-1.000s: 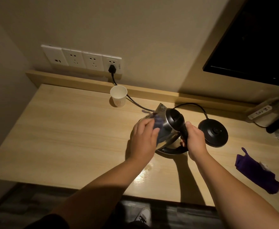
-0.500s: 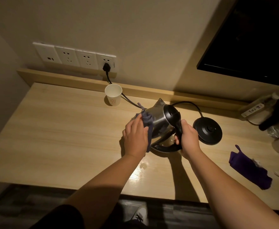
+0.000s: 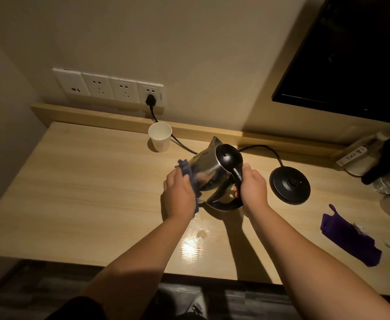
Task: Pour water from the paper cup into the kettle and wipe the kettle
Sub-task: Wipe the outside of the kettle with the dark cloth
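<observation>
A steel kettle with a black lid and handle stands tilted on the wooden desk, leaning away from me, its spout toward the wall. My right hand grips the black handle. My left hand presses a blue cloth against the kettle's left side. The white paper cup stands upright near the wall, apart from both hands. The kettle's black round base lies to the right.
A black cord runs from a wall socket past the cup to the base. A purple cloth lies at the right. Bottles and packets crowd the far right. A dark screen hangs above.
My left hand has slid with the cloth from the kettle's top front down to its left side. The right hand keeps its grip on the handle.
</observation>
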`<state>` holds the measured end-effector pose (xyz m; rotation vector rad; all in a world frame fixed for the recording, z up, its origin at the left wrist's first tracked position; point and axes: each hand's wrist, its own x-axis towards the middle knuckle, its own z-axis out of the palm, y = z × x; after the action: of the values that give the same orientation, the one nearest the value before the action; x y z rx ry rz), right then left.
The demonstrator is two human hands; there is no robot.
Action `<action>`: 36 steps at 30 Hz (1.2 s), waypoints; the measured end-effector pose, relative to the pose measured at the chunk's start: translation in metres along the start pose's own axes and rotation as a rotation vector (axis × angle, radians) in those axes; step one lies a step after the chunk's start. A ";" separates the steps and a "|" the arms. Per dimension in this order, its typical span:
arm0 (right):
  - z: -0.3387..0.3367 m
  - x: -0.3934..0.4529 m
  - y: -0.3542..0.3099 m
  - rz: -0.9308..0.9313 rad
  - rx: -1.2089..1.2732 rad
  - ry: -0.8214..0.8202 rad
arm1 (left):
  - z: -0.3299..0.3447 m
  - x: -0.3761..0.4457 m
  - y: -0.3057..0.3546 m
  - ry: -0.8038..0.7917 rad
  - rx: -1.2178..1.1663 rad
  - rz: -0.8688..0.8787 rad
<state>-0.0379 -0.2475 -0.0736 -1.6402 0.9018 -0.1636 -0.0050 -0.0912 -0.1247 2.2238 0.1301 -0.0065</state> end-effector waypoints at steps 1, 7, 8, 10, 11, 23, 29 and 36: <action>0.002 0.000 -0.001 0.001 -0.003 0.011 | 0.000 -0.003 0.007 0.013 -0.001 0.081; 0.011 0.003 -0.004 0.039 -0.012 0.044 | 0.011 -0.012 0.034 0.058 0.204 0.635; 0.012 0.004 -0.004 0.041 -0.015 0.049 | 0.013 -0.009 0.032 0.066 0.263 0.688; 0.013 0.007 -0.006 0.061 0.005 0.048 | 0.013 -0.003 0.024 0.038 0.336 0.742; 0.013 0.008 -0.007 0.079 0.028 0.039 | 0.013 0.000 0.018 0.013 0.354 0.750; 0.014 0.014 -0.013 0.115 0.070 0.037 | 0.000 0.011 -0.040 -0.104 0.309 0.219; 0.014 0.012 -0.011 0.152 0.113 0.057 | -0.001 0.004 0.012 -0.046 0.089 0.289; 0.021 0.008 -0.021 0.163 0.119 0.045 | 0.013 -0.001 0.040 -0.040 0.273 0.745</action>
<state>-0.0108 -0.2358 -0.0636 -1.4510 1.0366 -0.1395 -0.0013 -0.1260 -0.1014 2.4107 -0.7619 0.3558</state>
